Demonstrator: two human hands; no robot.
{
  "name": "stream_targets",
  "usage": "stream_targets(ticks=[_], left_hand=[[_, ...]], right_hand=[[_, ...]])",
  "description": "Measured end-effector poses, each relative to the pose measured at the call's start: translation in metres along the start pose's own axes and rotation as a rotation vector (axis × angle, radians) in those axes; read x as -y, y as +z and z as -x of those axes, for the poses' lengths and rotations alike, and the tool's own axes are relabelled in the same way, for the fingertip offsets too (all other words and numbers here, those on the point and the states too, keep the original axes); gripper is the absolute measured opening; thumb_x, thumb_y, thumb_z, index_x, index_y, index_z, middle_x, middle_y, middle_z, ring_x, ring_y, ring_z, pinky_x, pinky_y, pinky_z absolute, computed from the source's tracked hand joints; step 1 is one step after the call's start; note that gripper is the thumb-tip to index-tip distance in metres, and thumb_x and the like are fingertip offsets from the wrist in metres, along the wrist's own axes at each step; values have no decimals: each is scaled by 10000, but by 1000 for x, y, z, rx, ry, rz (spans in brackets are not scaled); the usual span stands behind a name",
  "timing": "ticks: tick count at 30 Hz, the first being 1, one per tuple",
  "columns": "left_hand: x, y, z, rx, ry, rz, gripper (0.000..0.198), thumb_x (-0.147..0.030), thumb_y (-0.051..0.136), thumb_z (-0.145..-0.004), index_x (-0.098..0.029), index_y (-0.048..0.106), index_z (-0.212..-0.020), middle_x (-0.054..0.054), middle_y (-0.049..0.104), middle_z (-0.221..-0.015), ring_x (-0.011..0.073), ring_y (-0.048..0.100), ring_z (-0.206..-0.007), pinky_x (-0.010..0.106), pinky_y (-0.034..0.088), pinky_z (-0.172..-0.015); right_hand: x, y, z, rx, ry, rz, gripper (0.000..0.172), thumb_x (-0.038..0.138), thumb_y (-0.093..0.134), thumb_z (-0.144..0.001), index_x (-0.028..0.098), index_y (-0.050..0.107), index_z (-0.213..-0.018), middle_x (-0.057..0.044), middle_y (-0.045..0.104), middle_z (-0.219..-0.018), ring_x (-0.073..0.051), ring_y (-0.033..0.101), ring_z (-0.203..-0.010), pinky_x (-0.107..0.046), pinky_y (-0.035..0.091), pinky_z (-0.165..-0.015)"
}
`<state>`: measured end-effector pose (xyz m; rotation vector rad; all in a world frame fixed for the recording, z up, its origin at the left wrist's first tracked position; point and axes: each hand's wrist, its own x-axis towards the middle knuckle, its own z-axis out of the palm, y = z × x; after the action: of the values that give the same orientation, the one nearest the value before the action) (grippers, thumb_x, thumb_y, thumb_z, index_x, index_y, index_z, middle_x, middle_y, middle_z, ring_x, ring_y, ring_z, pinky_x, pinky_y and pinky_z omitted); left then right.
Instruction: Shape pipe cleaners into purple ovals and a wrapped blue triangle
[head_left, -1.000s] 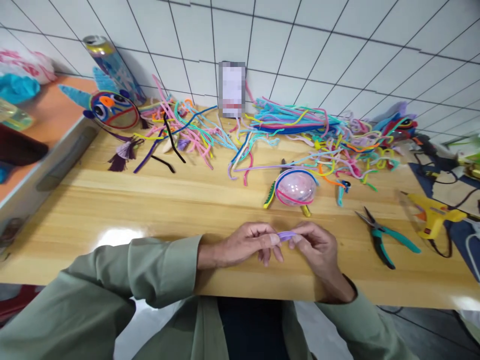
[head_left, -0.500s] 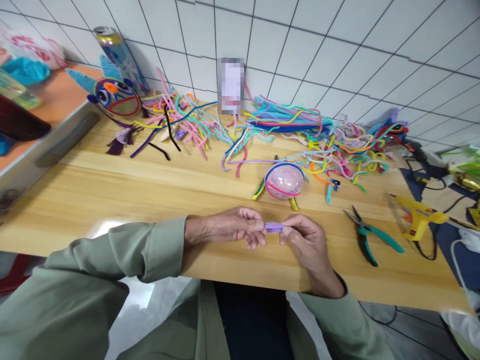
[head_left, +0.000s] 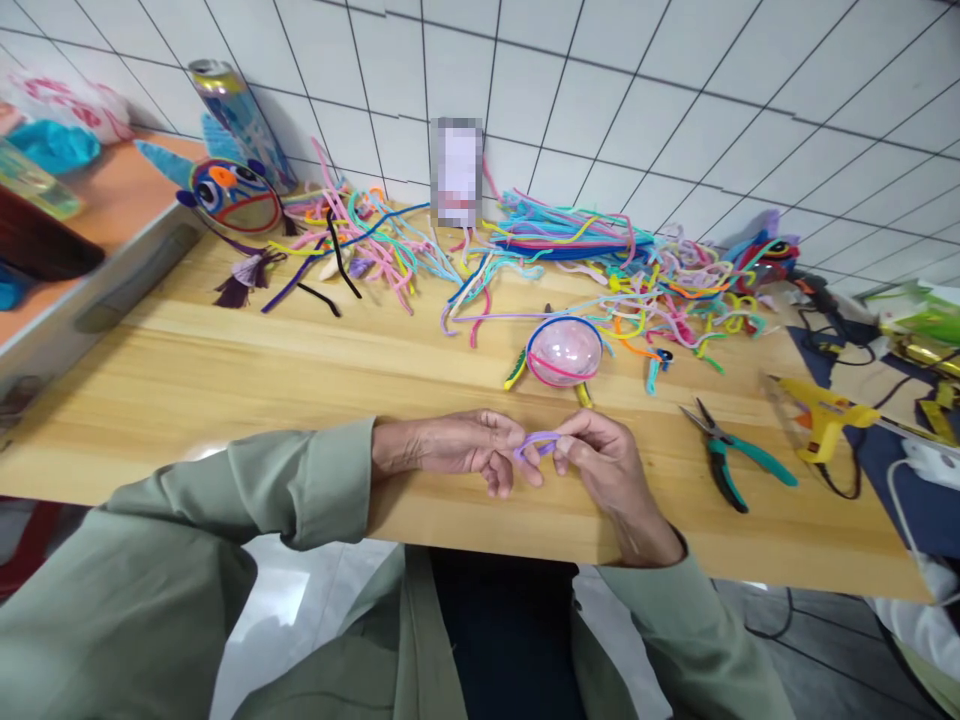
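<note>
A purple pipe cleaner (head_left: 538,438), bent into a narrow loop, spans the gap between my two hands just above the table. My left hand (head_left: 476,450) pinches its left end between thumb and forefinger, with the other fingers loosely curled. The right end sits in the closed thumb and fingertips of my right hand (head_left: 604,460). Just beyond the hands stands a clear plastic half-sphere (head_left: 565,352), edged in blue with a pink band across it. Yellow-handled pliers (head_left: 516,370) lie partly hidden beneath it.
Teal-handled pliers (head_left: 739,455) and a yellow glue gun (head_left: 825,415) lie to the right. Loose pipe cleaners (head_left: 570,235) are heaped along the tiled wall. At the back left are a finished face ornament (head_left: 232,195), a can (head_left: 240,115) and a dark tassel (head_left: 244,275).
The purple pipe cleaner strands, close together before, have spread into an open loop. Both hands keep their pinch and have shifted only slightly.
</note>
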<state>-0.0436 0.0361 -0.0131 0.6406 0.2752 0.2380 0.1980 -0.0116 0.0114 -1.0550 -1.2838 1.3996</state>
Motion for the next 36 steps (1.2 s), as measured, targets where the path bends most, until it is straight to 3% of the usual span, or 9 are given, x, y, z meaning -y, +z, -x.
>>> stream_targets(ticks=[2,6,15,21,24,28,36], left_hand=[[0,0,0,10,-21,-2,523,-562,1011,-785,-133,785,-981,142,880,-1074,190,834,-703,259,671,-626],[2,1,0,0,-19,-30,504,-531,1031,-767,-139,789,-970,87,852,-948,179,817,-744,260,665,-658],[1,3,0,-34,-24,-94,507,-531,1073,-686,-151,852,-939,56,815,-906,147,778,-819,236,620,-705],[0,5,-2,-18,15,-136,535,-528,1071,-696,-134,832,-968,81,824,-980,151,783,-812,259,644,-731],[1,5,-3,-88,90,-147,530,-545,1027,-768,-141,823,-1042,63,803,-957,139,778,-789,232,624,-683],[2,3,-3,-133,112,-174,547,-565,1011,-784,-137,798,-1050,102,826,-1086,137,779,-750,242,619,-650],[1,2,1,-86,54,-118,545,-582,1022,-760,-119,807,-951,108,847,-929,138,763,-708,250,620,-678]], right_hand=[[3,1,2,20,-10,66,155,323,898,-855,210,804,-805,-3,747,-627,-119,641,-497,-229,504,-500],[10,4,4,51,-17,121,152,311,883,-873,201,803,-805,-25,776,-653,-131,673,-531,-235,537,-515],[10,5,0,98,46,49,201,371,898,-846,205,791,-809,-23,777,-649,-143,655,-511,-263,534,-490],[2,2,-2,40,46,8,170,321,883,-820,207,766,-774,0,751,-617,-125,611,-473,-254,487,-478],[0,1,-3,-25,44,-6,132,299,858,-820,211,769,-778,9,742,-622,-123,620,-496,-243,468,-487],[2,2,-4,-96,65,10,120,290,842,-786,213,756,-753,23,699,-581,-114,573,-484,-246,456,-491],[2,3,-1,-52,110,2,189,364,871,-806,215,757,-780,16,695,-602,-120,576,-492,-254,475,-498]])
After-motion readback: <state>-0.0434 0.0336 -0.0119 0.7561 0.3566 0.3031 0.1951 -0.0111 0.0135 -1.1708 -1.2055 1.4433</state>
